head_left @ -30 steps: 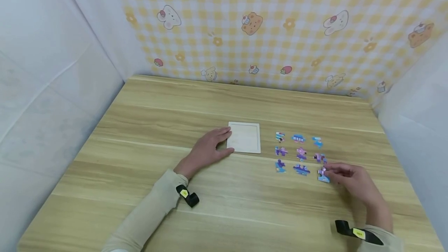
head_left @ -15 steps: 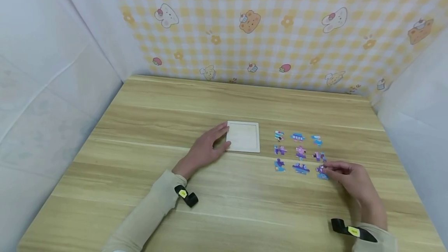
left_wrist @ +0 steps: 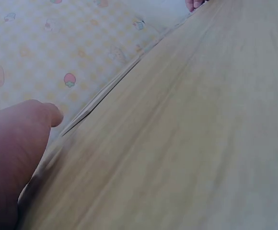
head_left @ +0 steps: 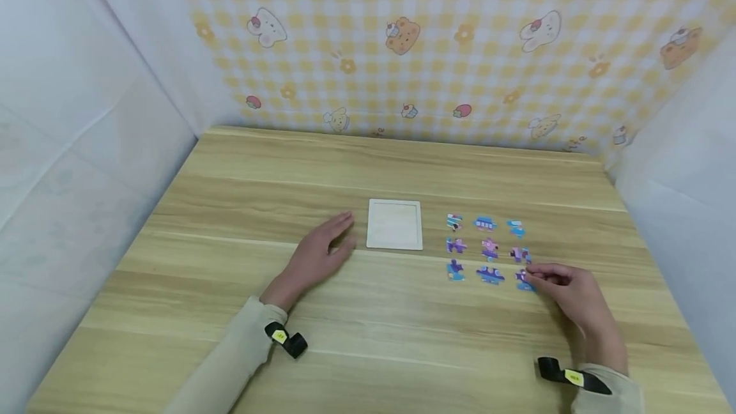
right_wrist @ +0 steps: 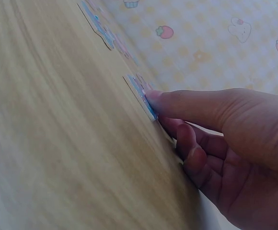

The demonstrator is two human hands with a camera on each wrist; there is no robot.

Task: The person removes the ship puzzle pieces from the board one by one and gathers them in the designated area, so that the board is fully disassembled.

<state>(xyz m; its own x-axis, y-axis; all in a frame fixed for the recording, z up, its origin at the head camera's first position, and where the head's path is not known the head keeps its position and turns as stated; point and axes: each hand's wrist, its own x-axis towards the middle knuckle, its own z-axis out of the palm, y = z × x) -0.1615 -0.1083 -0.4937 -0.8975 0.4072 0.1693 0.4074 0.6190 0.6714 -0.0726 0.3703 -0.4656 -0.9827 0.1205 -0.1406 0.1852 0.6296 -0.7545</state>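
Observation:
My right hand holds thumb and fingertips at a small purple-and-blue jigsaw piece, the nearest right one of a loose grid. In the right wrist view, the thumb lies over this jigsaw piece, which is flat on the table, and the other fingers curl below. To the left of a square white puzzle tray, my left hand rests with thumb and fingers spread, apart from the tray's edge. Only part of the left hand shows in the left wrist view, above bare wood.
Several other jigsaw pieces lie in spaced rows between the tray and my right hand. The wood-grain table ends at a yellow checked cloth behind. White sheets hang at both sides.
My left hand has let go of the tray's left edge and drawn back to the left. My right hand stays at the corner jigsaw piece, which has shifted slightly. The head view has shifted a little.

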